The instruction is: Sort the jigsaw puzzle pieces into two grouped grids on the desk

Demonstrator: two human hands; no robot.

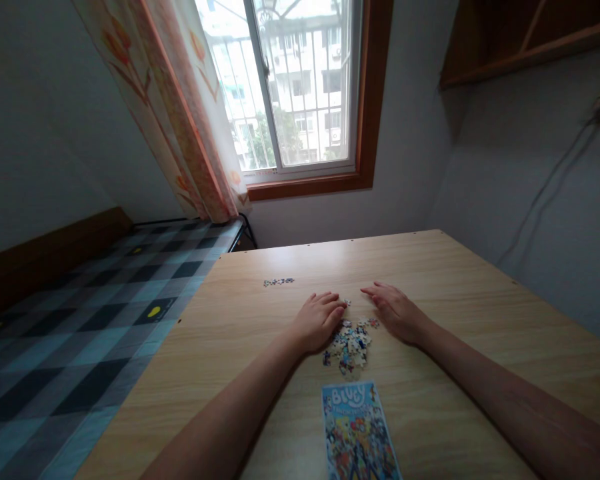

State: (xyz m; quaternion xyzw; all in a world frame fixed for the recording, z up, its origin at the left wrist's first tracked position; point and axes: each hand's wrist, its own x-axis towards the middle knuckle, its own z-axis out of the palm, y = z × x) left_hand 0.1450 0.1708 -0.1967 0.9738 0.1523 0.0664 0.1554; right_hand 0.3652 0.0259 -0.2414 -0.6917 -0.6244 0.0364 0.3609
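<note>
A loose pile of jigsaw puzzle pieces [353, 341] lies on the wooden table [455, 287] between my two hands. My left hand [319, 321] rests flat at the pile's left edge, its fingers stretched forward and the thumb beside a single puzzle piece [347, 303]. To the right of the pile, my right hand [394, 310] is held low over the table with its fingers extended and nothing visible in them. Farther off to the left sits a short joined row of puzzle pieces [279, 282]. Whatever is under the palms is hidden.
A colourful Bluey picture box or card [360, 430] lies near me, below the pile. Left of the table stands a bed with a checked cover [105, 320]. A window [300, 87], a curtain [180, 120] and a wall shelf [525, 50] are beyond.
</note>
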